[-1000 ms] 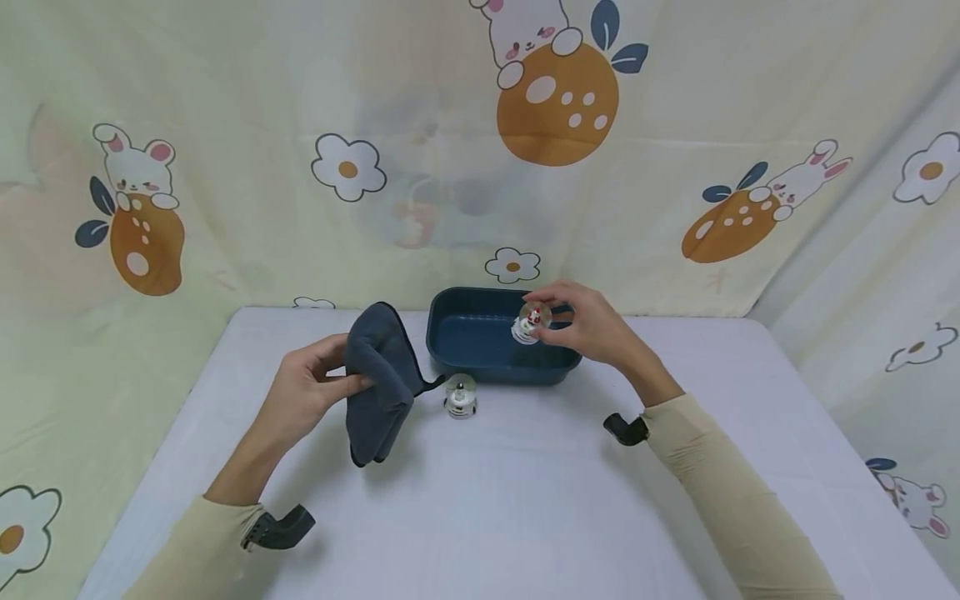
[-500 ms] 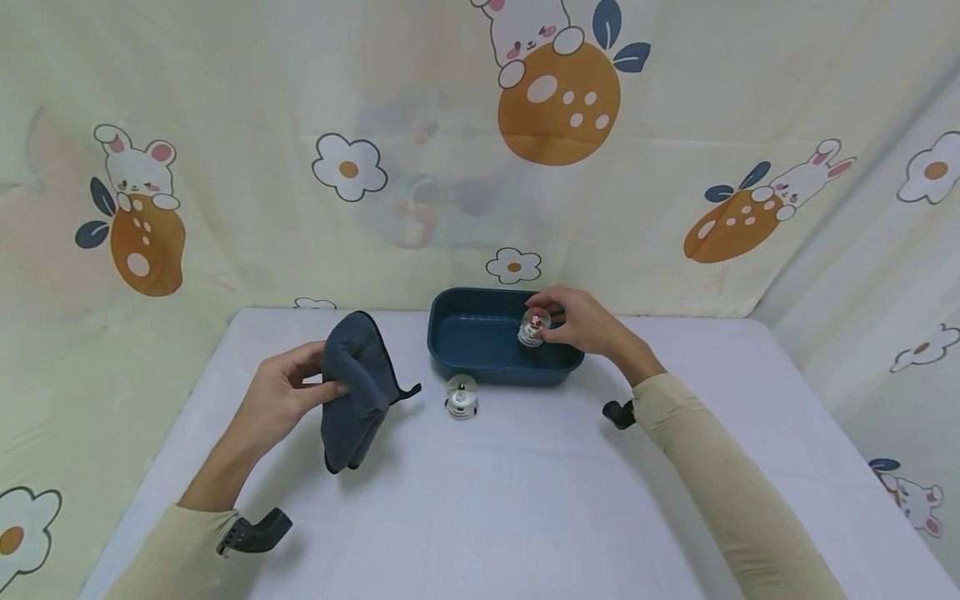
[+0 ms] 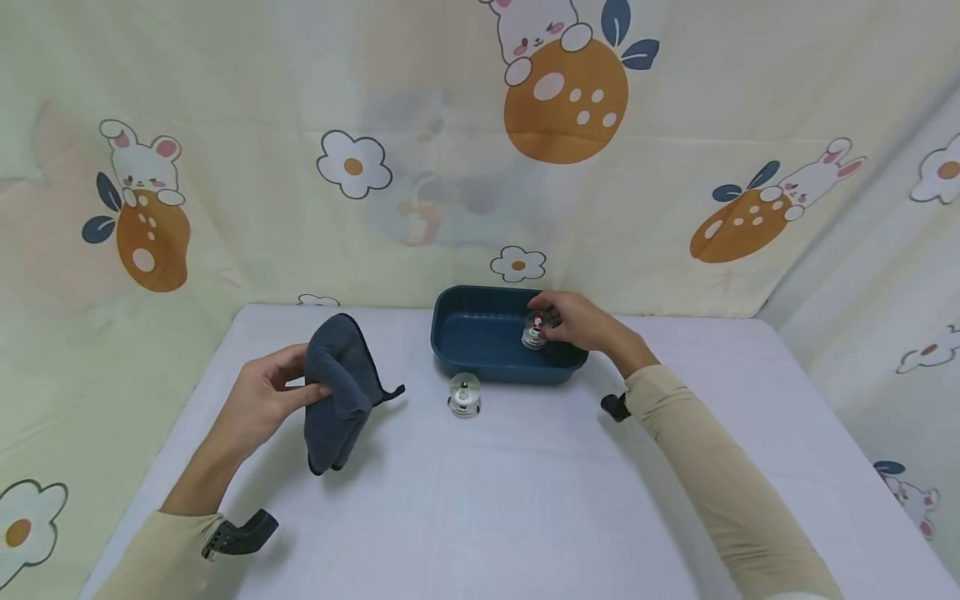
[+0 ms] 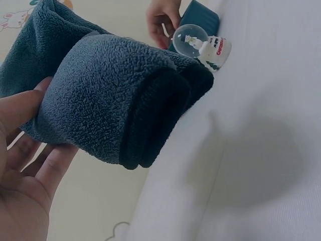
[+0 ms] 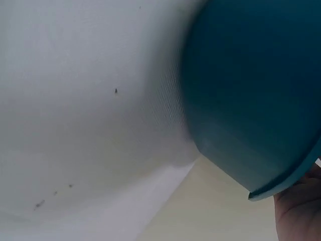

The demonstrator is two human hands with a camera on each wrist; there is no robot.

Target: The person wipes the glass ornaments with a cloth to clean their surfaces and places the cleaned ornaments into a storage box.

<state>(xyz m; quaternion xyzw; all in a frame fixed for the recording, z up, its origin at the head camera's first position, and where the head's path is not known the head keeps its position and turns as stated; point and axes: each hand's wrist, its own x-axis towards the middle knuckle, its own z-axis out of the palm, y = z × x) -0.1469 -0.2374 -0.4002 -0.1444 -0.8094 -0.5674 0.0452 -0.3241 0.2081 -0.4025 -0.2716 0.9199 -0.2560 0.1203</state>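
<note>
My left hand (image 3: 262,396) pinches a folded dark blue-grey cloth (image 3: 337,400) between thumb and fingers, held up over the left part of the table. In the left wrist view the cloth (image 4: 110,95) looks fluffy with a dark edging. My right hand (image 3: 581,323) reaches over the right end of a dark blue basin (image 3: 480,367) and holds a small snow globe (image 3: 534,332) with a red and white figure, low inside it. A second snow globe (image 3: 464,395) stands upright on the table just before the basin. The right wrist view shows mostly the basin's outer wall (image 5: 251,90).
A white cloth covers the table (image 3: 480,508). Behind it hangs a pale curtain (image 3: 255,225) printed with rabbits, fruit and flowers, close to the basin's far side. A black wrist camera (image 3: 243,533) sits at the left cuff.
My left hand has drawn the cloth leftward, away from the standing snow globe. My right hand has lowered the other snow globe slightly further into the basin's right end.
</note>
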